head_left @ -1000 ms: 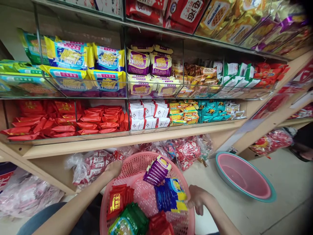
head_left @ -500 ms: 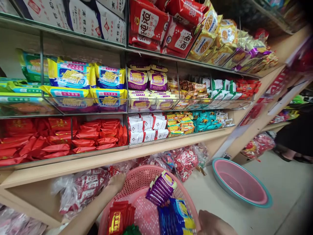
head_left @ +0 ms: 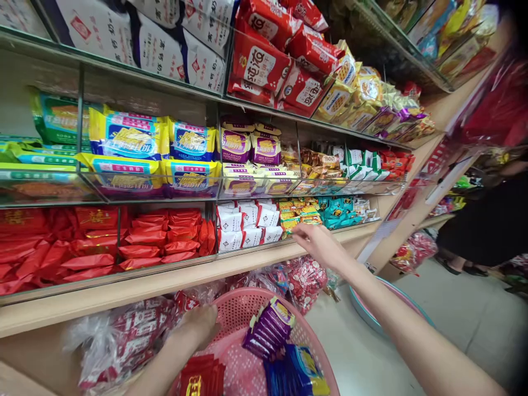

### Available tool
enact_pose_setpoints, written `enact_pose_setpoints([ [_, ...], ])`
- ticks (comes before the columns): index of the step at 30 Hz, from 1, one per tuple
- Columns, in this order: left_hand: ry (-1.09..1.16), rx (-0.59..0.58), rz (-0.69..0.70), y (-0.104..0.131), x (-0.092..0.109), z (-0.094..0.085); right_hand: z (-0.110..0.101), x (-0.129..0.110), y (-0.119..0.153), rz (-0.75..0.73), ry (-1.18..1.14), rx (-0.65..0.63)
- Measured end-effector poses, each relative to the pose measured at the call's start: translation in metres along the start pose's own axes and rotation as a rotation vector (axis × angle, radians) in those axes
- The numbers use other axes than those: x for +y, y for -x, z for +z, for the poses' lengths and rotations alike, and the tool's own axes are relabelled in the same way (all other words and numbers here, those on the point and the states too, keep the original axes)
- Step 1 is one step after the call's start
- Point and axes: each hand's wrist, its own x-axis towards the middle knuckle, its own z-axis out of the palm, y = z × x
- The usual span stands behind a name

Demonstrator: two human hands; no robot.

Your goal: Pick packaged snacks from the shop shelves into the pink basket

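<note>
My left hand [head_left: 198, 325] is closed on the rim of a pink perforated basket [head_left: 243, 300]. Inside the basket lie purple biscuit packs [head_left: 269, 330], blue and yellow packs [head_left: 295, 371] and red packs [head_left: 202, 377]. Stretched out over the bottom shelf's front edge, my right hand [head_left: 319, 242] has its fingers apart with nothing visible in them. Its fingertips are in front of the yellow snack packs [head_left: 303, 212], close to the white and red packs [head_left: 251, 220]. Whether they touch a pack I cannot tell.
Shelves with glass dividers [head_left: 220, 181] hold several rows of packaged snacks. Clear bags of red packs [head_left: 136, 335] lie under the bottom shelf. A blue-rimmed basin [head_left: 363, 313] stands on the floor, partly behind my right forearm. A person in dark clothing [head_left: 480, 220] is at the far right.
My right hand has left the basket's right side and moved up to the bottom shelf. My left hand still holds the rim. The view has shifted, and more upper shelf shows at the right.
</note>
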Motion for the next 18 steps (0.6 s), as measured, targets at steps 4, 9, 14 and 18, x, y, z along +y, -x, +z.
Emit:
enact_pose_setpoints([
  [4, -0.07, -0.063, -0.017, 0.012, 0.015, -0.017, 0.01, -0.018, -0.049, -0.185, 0.039, 0.235],
  [9, -0.066, -0.066, -0.028, 0.012, 0.017, -0.017, 0.025, -0.021, -0.079, -0.196, 0.074, 0.279],
  [14, -0.059, -0.049, -0.007, 0.01, 0.012, -0.012, 0.035, -0.022, -0.08, -0.145, 0.07, 0.286],
  [18, -0.086, -0.06, -0.026, 0.006, 0.001, -0.001, 0.042, -0.022, -0.077, -0.114, 0.067, 0.263],
])
